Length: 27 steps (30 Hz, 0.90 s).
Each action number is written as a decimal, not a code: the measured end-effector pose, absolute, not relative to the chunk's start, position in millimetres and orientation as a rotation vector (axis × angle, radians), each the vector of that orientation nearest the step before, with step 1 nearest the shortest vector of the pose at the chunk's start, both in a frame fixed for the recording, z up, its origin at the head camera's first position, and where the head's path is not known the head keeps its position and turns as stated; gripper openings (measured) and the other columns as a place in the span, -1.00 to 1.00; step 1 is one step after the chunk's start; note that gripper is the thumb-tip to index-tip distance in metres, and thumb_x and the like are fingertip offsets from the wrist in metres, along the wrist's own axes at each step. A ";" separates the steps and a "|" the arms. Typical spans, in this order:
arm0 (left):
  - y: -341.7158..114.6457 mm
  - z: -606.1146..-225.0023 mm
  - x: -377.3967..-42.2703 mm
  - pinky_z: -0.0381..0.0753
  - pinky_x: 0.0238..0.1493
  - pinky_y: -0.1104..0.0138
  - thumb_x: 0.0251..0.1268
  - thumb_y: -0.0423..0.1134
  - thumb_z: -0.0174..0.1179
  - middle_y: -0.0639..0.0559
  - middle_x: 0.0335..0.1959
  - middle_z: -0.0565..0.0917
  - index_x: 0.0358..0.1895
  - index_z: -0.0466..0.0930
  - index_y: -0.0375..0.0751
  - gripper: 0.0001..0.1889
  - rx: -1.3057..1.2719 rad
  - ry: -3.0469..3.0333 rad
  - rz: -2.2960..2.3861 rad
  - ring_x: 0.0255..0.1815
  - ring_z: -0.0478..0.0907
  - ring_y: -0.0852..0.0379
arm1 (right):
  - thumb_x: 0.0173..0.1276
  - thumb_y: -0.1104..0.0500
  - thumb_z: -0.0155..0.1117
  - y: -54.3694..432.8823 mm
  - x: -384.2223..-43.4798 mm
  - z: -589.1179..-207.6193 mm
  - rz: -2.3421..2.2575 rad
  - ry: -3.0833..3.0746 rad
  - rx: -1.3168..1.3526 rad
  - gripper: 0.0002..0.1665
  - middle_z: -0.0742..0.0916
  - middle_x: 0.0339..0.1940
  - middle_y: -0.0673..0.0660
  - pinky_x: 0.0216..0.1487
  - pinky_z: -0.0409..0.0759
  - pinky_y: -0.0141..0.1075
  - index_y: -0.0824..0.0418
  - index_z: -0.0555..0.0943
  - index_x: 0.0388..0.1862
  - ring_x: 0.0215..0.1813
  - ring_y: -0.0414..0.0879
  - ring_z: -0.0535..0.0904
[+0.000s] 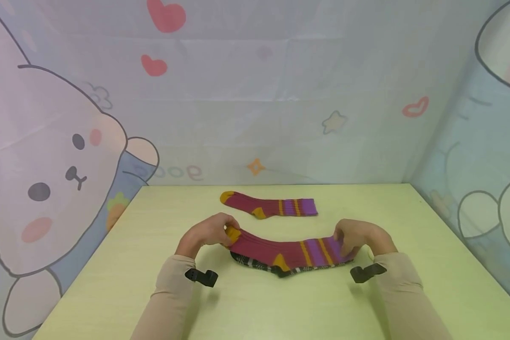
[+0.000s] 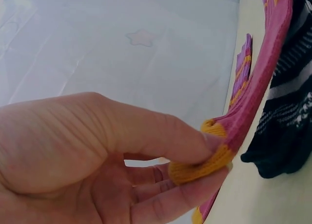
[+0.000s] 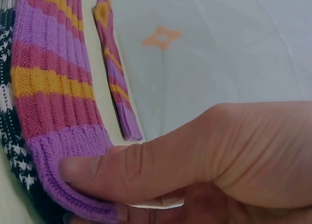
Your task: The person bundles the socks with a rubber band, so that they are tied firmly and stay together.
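Observation:
A crimson sock (image 1: 267,248) with purple and mustard stripes stretches between both hands. At its mustard toe, my left hand (image 1: 210,231) pinches the fabric between thumb and fingers. The purple cuff is pinched by my right hand (image 1: 357,235), with the thumb on top in the right wrist view. Below the held sock lies a black-and-white patterned sock (image 2: 287,112), partly hidden by it in the head view. In the left wrist view the held toe is raised beside the dark sock.
Farther back on the pale yellow table (image 1: 280,307) lies a matching crimson striped sock (image 1: 272,206), flat, toe to the left. A printed backdrop (image 1: 280,118) rises behind the table's far edge.

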State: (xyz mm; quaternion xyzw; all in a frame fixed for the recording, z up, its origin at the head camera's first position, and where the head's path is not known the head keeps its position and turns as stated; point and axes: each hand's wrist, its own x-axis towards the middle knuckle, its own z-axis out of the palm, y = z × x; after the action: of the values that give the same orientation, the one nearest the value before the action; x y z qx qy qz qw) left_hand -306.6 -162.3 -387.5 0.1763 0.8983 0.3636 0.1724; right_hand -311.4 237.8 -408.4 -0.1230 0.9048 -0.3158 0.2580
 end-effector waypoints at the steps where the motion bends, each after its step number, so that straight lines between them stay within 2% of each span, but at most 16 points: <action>1: -162.4 -387.5 -306.6 0.66 -0.16 0.24 0.06 -0.67 0.27 -0.14 -0.05 0.60 0.08 0.58 -0.43 -0.56 0.498 2.552 1.028 -0.12 0.55 -0.01 | 0.05 0.55 0.43 237.8 -312.0 -408.7 -0.849 2.459 -0.333 -0.57 0.58 -0.19 0.25 -0.24 0.70 -0.16 0.43 0.52 -0.09 -0.31 0.02 0.70; 8: -163.5 -387.5 -307.4 0.66 -0.16 0.23 0.06 -0.66 0.30 -0.12 -0.08 0.60 0.07 0.58 -0.41 -0.56 0.513 2.557 0.977 -0.12 0.53 -0.01 | 0.05 0.51 0.46 239.5 -315.3 -408.3 -0.801 2.487 -0.376 -0.55 0.58 -0.16 0.22 -0.19 0.68 -0.16 0.43 0.53 -0.07 -0.26 0.00 0.65; 14: -163.2 -385.9 -307.6 0.64 -0.14 0.24 0.04 -0.63 0.33 -0.11 -0.09 0.59 0.07 0.59 -0.40 -0.56 0.519 2.571 0.928 -0.12 0.53 0.00 | 0.05 0.51 0.45 238.5 -312.6 -408.2 -0.807 2.478 -0.335 -0.50 0.59 -0.12 0.23 -0.18 0.68 -0.15 0.43 0.51 -0.01 -0.26 0.01 0.69; 18: -163.1 -385.2 -308.2 0.63 -0.08 0.21 0.04 -0.61 0.36 -0.11 -0.08 0.60 0.09 0.60 -0.41 -0.54 0.529 2.593 0.901 -0.11 0.54 -0.01 | 0.06 0.51 0.44 237.8 -311.2 -408.6 -0.799 2.477 -0.311 -0.47 0.60 -0.10 0.25 -0.19 0.69 -0.14 0.46 0.49 0.04 -0.25 0.04 0.70; 27: -166.7 -395.3 -309.5 0.57 0.03 0.12 -0.02 -0.55 0.46 -0.02 -0.07 0.61 0.10 0.65 -0.29 -0.49 0.484 2.633 0.818 -0.08 0.50 0.02 | 0.04 0.56 0.40 237.0 -311.6 -407.3 -0.816 2.457 -0.326 -0.44 0.59 -0.08 0.30 -0.22 0.70 -0.13 0.54 0.46 0.07 -0.26 0.08 0.73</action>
State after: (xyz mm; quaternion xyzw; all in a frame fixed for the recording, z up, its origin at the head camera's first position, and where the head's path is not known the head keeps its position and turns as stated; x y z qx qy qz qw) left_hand -309.5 -166.7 -395.3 0.1704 0.9268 0.2880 0.1703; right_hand -311.6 237.0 -407.3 -0.1205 0.9085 -0.3016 0.2629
